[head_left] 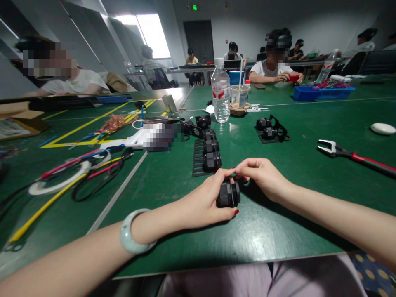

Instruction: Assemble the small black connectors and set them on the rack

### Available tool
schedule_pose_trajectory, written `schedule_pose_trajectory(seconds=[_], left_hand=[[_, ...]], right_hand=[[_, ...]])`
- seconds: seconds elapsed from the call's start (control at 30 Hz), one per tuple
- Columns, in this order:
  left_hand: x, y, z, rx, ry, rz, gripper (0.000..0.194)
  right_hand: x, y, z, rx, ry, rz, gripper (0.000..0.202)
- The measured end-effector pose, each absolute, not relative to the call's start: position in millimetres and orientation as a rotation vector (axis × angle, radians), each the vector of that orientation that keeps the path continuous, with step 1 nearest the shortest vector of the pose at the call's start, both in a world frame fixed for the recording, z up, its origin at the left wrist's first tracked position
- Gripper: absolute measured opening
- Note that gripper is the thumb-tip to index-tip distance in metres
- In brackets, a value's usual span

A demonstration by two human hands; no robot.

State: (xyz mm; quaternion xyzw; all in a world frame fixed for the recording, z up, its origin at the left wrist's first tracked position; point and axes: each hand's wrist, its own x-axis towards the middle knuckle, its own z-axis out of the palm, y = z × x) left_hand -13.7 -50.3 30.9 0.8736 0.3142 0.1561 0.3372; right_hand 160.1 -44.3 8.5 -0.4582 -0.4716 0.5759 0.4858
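Head view shows the black fitting (225, 196) just below the middle of the frame, gripped between the thumb and fingers of your left hand (202, 202), which curves around its left side. Your right hand (262, 175) is close on its upper right, thumb and index fingertip drawn together; you can't tell whether they pinch anything small. Your left fingers cover part of the fitting, and whether it rests on the green table (278, 235) is unclear.

Just beyond your left hand, a row of black fittings (212, 161) stands on a slotted plate (198, 159), crowding the space above your knuckles. Another black cluster (269, 128) sits right of centre. Farther up, a water bottle (220, 95) stands beside a cup (239, 97) with a straw.

At your right, a fork-ended tool (355, 154) with a red handle runs out of the frame, below a white oval object (383, 128). Loose cables (49, 210) tangle across the left, overlapping so that single lengths are hard to follow. Near them, a pixelated patch hides part of a white item (134, 139). At the far left, a cardboard box (31, 114) is cut off by the edge.
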Motion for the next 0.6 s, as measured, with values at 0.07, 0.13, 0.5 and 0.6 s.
schedule_pose_trajectory(seconds=[0.07,0.13,0.5,0.6], left_hand=[[-13.9,-50.3,30.6,2.275,0.824,0.409,0.064],[-14.0,-50.4,30.3,2.268,0.829,0.416,0.063],[-14.1,-50.4,29.1,2.262,0.815,0.42,0.065],[-14.0,-50.3,29.0,2.259,0.809,0.413,0.064]], right_hand=[[160.5,-43.8,7.8,-1.11,-1.153,1.398,0.005],[160.8,-43.6,7.2,-1.101,-1.159,1.397,0.004],[161.3,-43.4,6.8,-1.098,-1.182,1.381,0.005],[161.4,-43.3,6.7,-1.098,-1.183,1.381,0.005]])
